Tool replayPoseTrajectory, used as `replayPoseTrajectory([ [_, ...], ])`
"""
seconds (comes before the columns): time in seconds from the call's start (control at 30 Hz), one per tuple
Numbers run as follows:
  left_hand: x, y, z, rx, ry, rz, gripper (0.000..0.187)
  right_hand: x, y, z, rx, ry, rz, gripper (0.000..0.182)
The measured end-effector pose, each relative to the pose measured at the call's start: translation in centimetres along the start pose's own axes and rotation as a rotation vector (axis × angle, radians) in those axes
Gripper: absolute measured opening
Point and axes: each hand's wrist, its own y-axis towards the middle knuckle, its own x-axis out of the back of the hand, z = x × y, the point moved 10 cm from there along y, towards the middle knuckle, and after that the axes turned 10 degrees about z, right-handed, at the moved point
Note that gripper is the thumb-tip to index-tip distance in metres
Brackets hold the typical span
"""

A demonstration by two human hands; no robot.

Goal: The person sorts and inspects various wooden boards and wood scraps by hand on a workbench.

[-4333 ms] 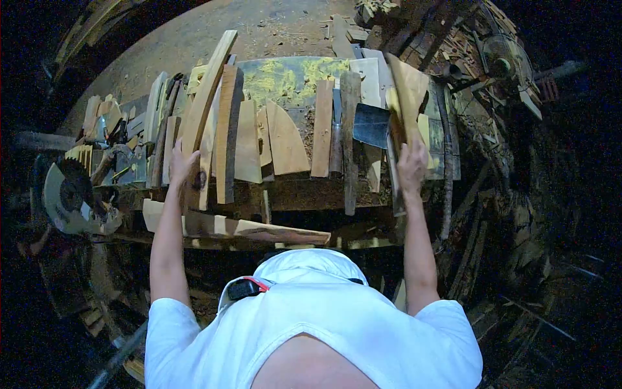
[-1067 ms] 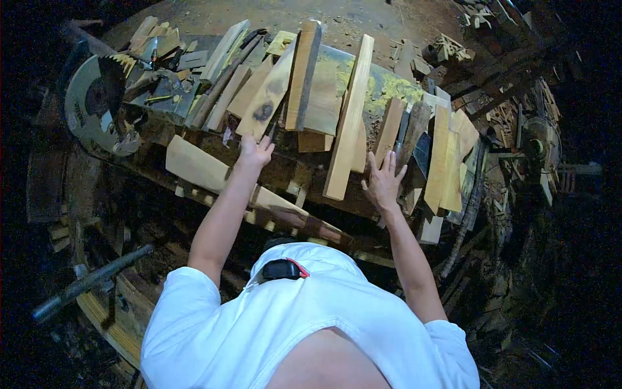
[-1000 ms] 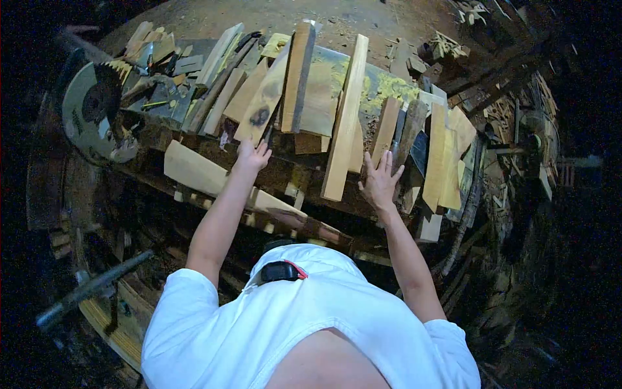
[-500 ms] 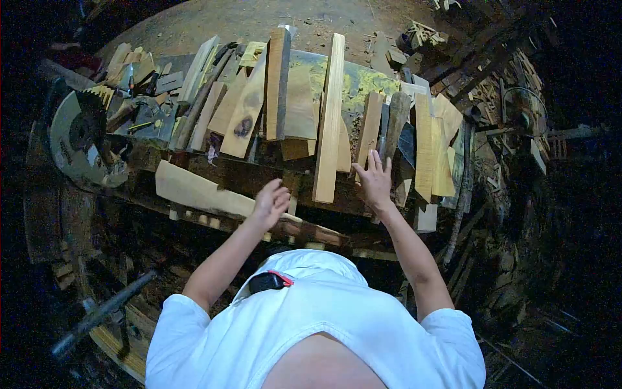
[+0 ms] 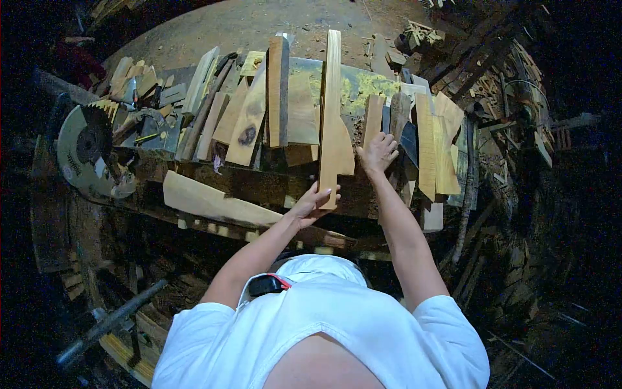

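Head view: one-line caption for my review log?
Left hand at the near end of a long pale plank; right hand on a shorter board.

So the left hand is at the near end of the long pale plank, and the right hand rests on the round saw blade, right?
Not quite. The left hand is at the long pale plank, but the head view shows the right hand on a short board; the round saw blade lies far left.

Rough matt wooden planks (image 5: 332, 117), dull metal saw blade (image 5: 81, 152), white cloth shirt (image 5: 324, 330)
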Motion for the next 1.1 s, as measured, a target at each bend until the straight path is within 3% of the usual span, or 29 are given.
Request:
replayPoseTrajectory([
  [0.13,-0.3,0.0,1.1,0.026,-0.049,0.076,0.047,-0.6,-0.2,0.1,0.026,-0.008,0.035,0.069],
  [0.2,-0.5,0.9,1.5,0.022,-0.064,0.070,0.046,-1.4,-1.2,1.7,0.158,-0.014,-0.089,0.065],
  [0.33,-0.6,2.9,2.7,0.043,0.008,0.044,0.039,-2.8,0.0,1.5,0.229,0.068,0.115,0.076],
  [0.4,-1.7,2.8,2.2,0.003,-0.002,0.027,0.038,-2.1,1.2,0.8,0.215,0.080,0.117,0.077],
  [0.47,-2.2,2.1,1.6,0.079,0.116,-0.038,0.036,-1.2,2.6,0.4,0.384,0.943,0.277,0.057],
  [0.5,-1.8,2.9,2.0,0.030,0.121,-0.052,0.036,-3.3,3.3,-0.6,0.230,1.245,0.579,0.039],
  [0.53,-1.3,3.8,2.3,-0.018,0.127,-0.059,0.036,-2.3,2.4,-0.5,0.213,1.493,0.856,0.041],
  [0.6,-1.8,4.9,2.7,-0.033,0.098,-0.050,0.036,-0.5,0.8,-1.7,0.098,1.853,1.016,0.041],
  [0.67,-2.2,5.6,3.1,0.029,0.115,-0.139,0.036,-0.5,0.1,-3.8,-0.030,2.080,1.004,0.047],
  [0.73,-2.1,7.5,4.1,0.055,0.151,-0.145,0.036,1.5,-1.0,-5.7,0.073,2.193,1.058,0.050],
  [0.83,-2.3,8.5,4.5,0.102,0.198,-0.164,0.035,2.7,-1.8,-9.1,0.025,2.404,0.964,0.053],
  [0.87,-2.6,8.5,4.5,0.123,0.206,-0.161,0.035,3.4,-2.1,-9.7,0.066,2.393,0.992,0.053],
  [0.97,-3.0,8.4,4.4,0.133,0.193,-0.179,0.038,1.2,-1.8,-13.1,-0.074,2.314,0.906,0.054],
  [1.03,-4.3,7.0,3.1,0.150,0.182,-0.205,0.039,-0.3,-2.5,-15.6,-0.172,2.000,0.816,0.056],
  [1.1,-5.3,5.2,1.9,0.228,0.323,-0.223,0.044,0.1,-3.6,-15.7,-0.143,2.098,0.866,0.056],
])
